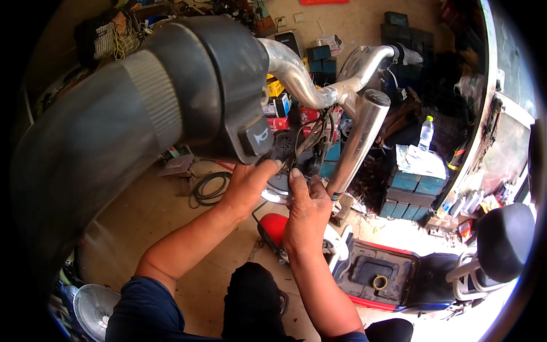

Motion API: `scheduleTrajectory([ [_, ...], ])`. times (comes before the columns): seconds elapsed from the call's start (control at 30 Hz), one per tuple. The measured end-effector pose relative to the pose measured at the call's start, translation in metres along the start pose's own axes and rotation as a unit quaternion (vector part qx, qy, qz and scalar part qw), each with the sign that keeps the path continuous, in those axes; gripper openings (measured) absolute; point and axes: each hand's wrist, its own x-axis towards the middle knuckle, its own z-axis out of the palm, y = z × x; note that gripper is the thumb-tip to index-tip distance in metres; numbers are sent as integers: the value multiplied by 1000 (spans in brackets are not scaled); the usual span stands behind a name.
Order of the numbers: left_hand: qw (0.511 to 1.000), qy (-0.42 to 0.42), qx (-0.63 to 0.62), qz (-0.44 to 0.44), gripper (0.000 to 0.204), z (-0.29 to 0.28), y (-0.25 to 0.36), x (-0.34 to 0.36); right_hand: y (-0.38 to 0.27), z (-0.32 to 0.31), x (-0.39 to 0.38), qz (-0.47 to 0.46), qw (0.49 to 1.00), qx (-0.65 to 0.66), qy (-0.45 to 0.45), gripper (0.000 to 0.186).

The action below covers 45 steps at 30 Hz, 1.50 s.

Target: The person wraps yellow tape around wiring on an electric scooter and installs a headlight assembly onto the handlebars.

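A scooter's chrome handlebar (299,85) stretches across in front of me, its dark grip (85,119) and black switch housing (196,80) very close at left. Under it, a round black part with a bright rim (278,182) sits among a bundle of thin wires (319,128). My left hand (248,185) is closed at the part's left side, thumb uppermost. My right hand (307,208) is closed on its right side, beside the chrome tube (362,142). The fingers beneath the part are hidden, and its exact kind is unclear.
At right stands a scooter body with a footboard (364,265), a yellow ring (380,282) on it, and a black seat (439,276). A water bottle (425,134) stands on stacked blue batteries (413,185). A coiled cable (208,189) lies on the floor; a fan (94,310) is lower left.
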Motion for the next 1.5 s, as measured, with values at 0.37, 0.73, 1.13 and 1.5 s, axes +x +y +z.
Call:
scheduleTrajectory([
  [0.37,996,34,66,45,30,4,-6,11,7,0,2,-22,1000,-17,8,60],
  [0.73,999,3,32,11,44,-1,-11,18,8,4,4,-39,999,-5,16,55],
  [1.13,984,-170,-1,53,84,-28,-10,20,2,7,1,-41,998,-35,21,45],
  [1.5,991,-99,32,90,67,-15,-15,16,8,6,1,-55,997,-47,0,46],
])
